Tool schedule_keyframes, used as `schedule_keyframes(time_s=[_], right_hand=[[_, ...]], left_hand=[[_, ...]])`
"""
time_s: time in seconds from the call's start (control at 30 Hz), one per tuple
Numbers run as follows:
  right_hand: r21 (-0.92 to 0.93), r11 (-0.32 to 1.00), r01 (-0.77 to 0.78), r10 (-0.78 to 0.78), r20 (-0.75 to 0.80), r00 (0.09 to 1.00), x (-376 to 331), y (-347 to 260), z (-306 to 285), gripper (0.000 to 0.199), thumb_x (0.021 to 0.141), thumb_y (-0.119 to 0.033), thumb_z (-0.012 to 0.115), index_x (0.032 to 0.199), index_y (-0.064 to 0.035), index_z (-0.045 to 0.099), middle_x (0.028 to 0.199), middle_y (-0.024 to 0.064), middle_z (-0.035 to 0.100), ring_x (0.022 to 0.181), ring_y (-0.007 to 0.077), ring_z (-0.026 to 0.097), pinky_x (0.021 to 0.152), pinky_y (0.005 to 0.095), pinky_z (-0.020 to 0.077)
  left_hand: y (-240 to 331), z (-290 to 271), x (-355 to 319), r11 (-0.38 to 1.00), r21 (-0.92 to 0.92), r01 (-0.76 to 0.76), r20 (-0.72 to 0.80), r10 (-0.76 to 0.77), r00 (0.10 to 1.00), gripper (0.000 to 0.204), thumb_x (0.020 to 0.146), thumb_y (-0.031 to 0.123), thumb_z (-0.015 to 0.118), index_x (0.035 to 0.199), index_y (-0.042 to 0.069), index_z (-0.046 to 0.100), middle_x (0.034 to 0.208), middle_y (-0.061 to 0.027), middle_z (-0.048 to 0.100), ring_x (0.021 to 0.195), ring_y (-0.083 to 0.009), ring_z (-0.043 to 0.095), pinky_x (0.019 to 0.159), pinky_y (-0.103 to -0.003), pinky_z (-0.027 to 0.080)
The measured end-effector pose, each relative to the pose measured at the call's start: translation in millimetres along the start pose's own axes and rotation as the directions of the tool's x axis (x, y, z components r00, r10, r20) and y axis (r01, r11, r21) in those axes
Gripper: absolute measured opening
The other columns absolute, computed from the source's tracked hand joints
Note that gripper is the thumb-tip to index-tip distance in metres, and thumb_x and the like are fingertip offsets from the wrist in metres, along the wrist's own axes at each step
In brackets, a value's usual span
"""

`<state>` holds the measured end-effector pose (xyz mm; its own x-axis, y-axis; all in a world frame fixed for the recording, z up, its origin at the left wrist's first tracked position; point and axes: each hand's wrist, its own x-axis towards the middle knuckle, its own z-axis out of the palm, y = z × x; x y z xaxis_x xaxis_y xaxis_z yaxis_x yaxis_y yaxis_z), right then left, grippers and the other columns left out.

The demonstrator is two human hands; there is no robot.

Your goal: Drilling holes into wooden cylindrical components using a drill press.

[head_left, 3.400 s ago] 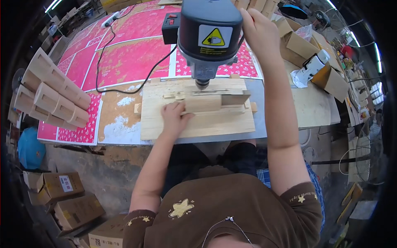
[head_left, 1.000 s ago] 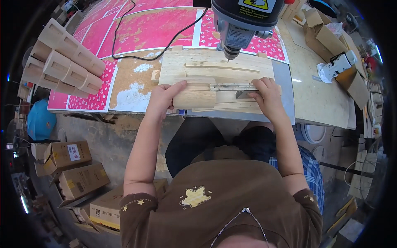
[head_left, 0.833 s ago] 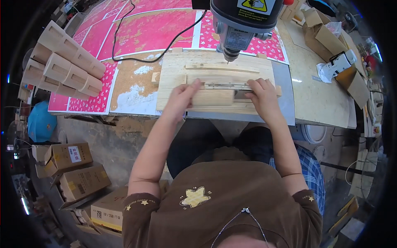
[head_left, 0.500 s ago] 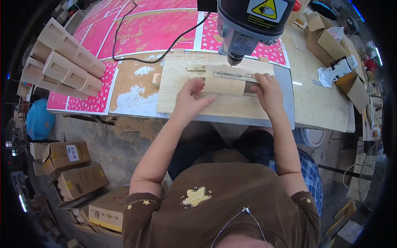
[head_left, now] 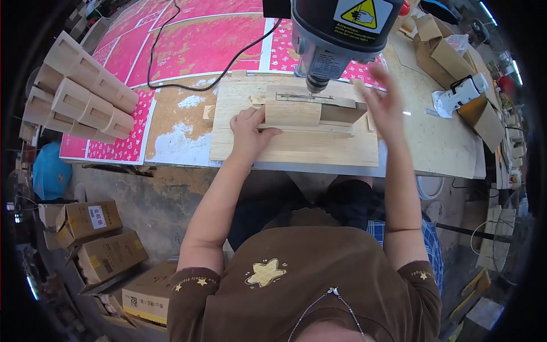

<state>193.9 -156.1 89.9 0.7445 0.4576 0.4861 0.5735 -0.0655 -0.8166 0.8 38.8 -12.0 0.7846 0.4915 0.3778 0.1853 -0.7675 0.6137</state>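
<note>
A pale wooden workpiece [head_left: 292, 114] with a long slot along its top lies crosswise in a wooden jig on a flat wooden board [head_left: 319, 154]. Its right end shows a dark hollow. Right above the slot is the chuck [head_left: 317, 84] of a drill press [head_left: 327, 48]. My left hand [head_left: 248, 134] grips the workpiece's left end, thumb along the near side. Off the right end, my right hand [head_left: 384, 105] is raised beside the drill press, fingers apart and smeared by motion; nothing shows in it.
Several slotted wooden cylinders [head_left: 94, 97] are stacked at the left on pink patterned sheeting [head_left: 199, 48]. A black cable [head_left: 213, 85] crosses the sheeting. At the right are a white bottle [head_left: 464, 94] and an opened cardboard box [head_left: 441, 48]. Cartons [head_left: 111, 256] stand on the floor at left.
My right hand has let go of the workpiece's right end and lifted away to the right. My left hand has closed in on the left end. The workpiece now sits under the drill.
</note>
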Motion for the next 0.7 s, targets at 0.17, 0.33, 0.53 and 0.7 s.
schedule_keyframes(time_s=[0.17,0.33,0.53,0.7], right_hand=[[0.007,0.963,0.268,-0.261,-0.193,0.946,100.7,-94.0,-21.0,0.032,0.09,-0.022,0.058,0.111,0.0011,0.055,0.103,0.0118,0.061,0.099,0.0169,0.057,0.085,0.0281,0.0443],[-0.362,0.899,0.247,-0.274,-0.025,0.961,104.9,-99.9,-22.9,0.027,0.093,-0.025,0.051,0.09,0.0015,0.058,0.077,0.0096,0.059,0.074,0.0139,0.055,0.067,0.026,0.0427],[-0.413,0.826,0.385,-0.428,-0.014,0.904,2.7,-108.7,-16.5,0.012,0.085,-0.011,0.058,0.077,-0.0022,0.059,0.06,0.0096,0.052,0.053,0.0252,0.052,0.05,0.0341,0.0387],[-0.43,0.808,0.403,-0.45,-0.008,0.893,-40.5,-48.3,6.9,0.006,0.084,-0.008,0.058,0.083,-0.0037,0.063,0.062,0.0058,0.053,0.056,0.0216,0.052,0.062,0.033,0.0397]], left_hand=[[9.8,0.6,5.1,0.998,0.03,-0.05,-0.016,0.05,0.999,0.039,0.062,0.024,0.077,0.097,0.013,0.065,0.08,-0.0001,0.056,0.084,-0.021,0.052,0.08,-0.037,0.032],[1.6,4.9,1.6,0.997,0.003,-0.076,-0.045,0.076,0.996,0.049,0.062,0.027,0.077,0.108,0.015,0.063,0.075,-0.0006,0.051,0.082,-0.0212,0.05,0.084,-0.04,0.029],[-0.2,-0.4,-3.3,0.998,0.038,-0.04,-0.033,0.042,0.999,0.049,0.062,0.028,0.077,0.107,0.014,0.063,0.076,-0.0007,0.051,0.082,-0.0213,0.05,0.084,-0.041,0.029],[-0.6,1.1,-0.1,0.999,0.032,-0.028,-0.018,0.029,0.999,0.049,0.062,0.028,0.078,0.106,0.014,0.063,0.076,-0.0007,0.051,0.082,-0.0213,0.05,0.084,-0.041,0.028]])
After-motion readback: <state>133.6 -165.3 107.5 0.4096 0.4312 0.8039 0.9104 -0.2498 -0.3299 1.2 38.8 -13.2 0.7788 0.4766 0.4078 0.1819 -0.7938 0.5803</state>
